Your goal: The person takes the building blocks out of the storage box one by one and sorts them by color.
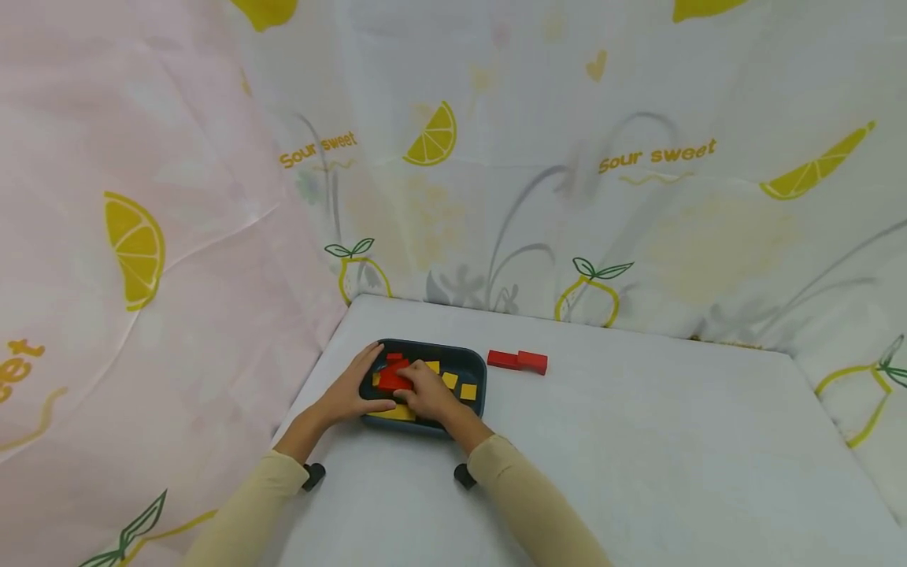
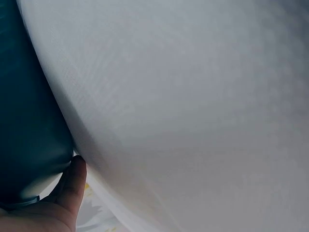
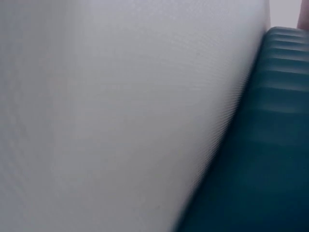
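On the far left I see the pinkish patterned cloth [image 1: 220, 315] hanging close beside the table's left edge, so room on that side is tight. The left hand [image 1: 345, 396] lies over the left end of the dark blue tray [image 1: 459, 362], fingers spread and fairly straight along the rim, thumb apart at the near side; it touches the tray rather than closing round it. My left wrist view shows a digit against the tray's outer wall.

Inside the tray, toward the left, sit a small red piece [image 1: 394, 357] and, nearer me, a larger red block [image 1: 392, 379]. The right hand [image 1: 431, 394] reaches in over the near rim, its thumb and fingers drawn together on that larger block in a pinch; its wrist view shows me just the tray's ridged wall and white surface. A yellow block [image 1: 405, 413] lies along the near side, and three small yellow pieces [image 1: 449, 380] run diagonally through the right half.

Just outside the tray's right end, two red blocks [image 1: 517, 361] lie end to end. Beyond them the white tabletop [image 1: 652, 441] stretches wide to its right edge, while a whitish printed cloth [image 1: 524, 205] borders its far edge.
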Motion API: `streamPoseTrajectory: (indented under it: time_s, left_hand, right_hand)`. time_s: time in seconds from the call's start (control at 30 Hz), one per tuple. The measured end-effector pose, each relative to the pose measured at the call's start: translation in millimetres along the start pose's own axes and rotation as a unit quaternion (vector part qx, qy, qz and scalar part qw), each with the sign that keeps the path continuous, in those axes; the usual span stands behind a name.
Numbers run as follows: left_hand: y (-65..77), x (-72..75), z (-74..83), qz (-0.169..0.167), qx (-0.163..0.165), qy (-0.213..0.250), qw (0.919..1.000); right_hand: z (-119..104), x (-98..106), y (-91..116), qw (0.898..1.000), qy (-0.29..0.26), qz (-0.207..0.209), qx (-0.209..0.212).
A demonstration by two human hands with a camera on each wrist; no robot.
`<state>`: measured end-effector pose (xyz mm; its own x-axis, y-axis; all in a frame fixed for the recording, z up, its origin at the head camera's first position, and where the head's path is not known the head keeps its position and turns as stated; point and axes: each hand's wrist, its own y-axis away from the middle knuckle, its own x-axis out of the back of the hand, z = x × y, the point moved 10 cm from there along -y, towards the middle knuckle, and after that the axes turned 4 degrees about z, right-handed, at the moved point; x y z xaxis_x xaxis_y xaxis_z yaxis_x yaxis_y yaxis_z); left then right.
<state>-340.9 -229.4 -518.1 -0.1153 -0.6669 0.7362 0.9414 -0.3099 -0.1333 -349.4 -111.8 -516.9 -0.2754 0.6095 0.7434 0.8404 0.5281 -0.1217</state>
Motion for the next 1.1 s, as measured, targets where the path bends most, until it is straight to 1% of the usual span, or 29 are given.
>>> streamPoseTrajectory:
  time_s: [0.13,0.3,0.43,0.53,0.6,0.8,0.9,1.03,1.1]
  left_hand:
    - [-0.2,0.4,0.8,-0.003,-0.001,0.000,1.0000]
    - [-1.5,2.0,0.6,-0.003,-0.001,0.001,1.0000]
    - [-2.8,2.8,-0.2,-0.002,0.002,0.000,1.0000]
    - [-2.3,1.3,-1.1,-0.005,0.005,-0.001,1.0000]
    - [-1.5,-0.2,-1.8,-0.005,0.006,-0.002,1.0000]
    - [0.1,-1.4,-0.7,-0.006,0.006,-0.006,0.9999]
    - [0.4,-1.4,0.2,-0.006,0.007,-0.006,0.9999]
    - [0.8,-1.0,0.2,-0.006,0.011,-0.003,0.9999]
    - [0.8,-0.9,-0.1,-0.007,0.011,-0.003,0.9999]
  right_hand:
    - [-1,-1,0,1.000,-0.003,-0.003,0.005]
    - [-4,4,-1,1.000,-0.010,0.013,0.006]
    - [-6,12,-1,0.999,-0.031,0.037,0.000]
    - [-6,16,2,0.998,-0.047,0.047,-0.001]
    - [-7,16,3,0.998,-0.050,0.048,0.002]
    - [-4,14,5,0.995,-0.080,0.052,0.006]
    - [-1,17,4,0.992,-0.112,0.065,-0.002]
    - [2,23,5,0.981,-0.172,0.083,-0.016]
    - [2,26,6,0.977,-0.189,0.094,-0.018]
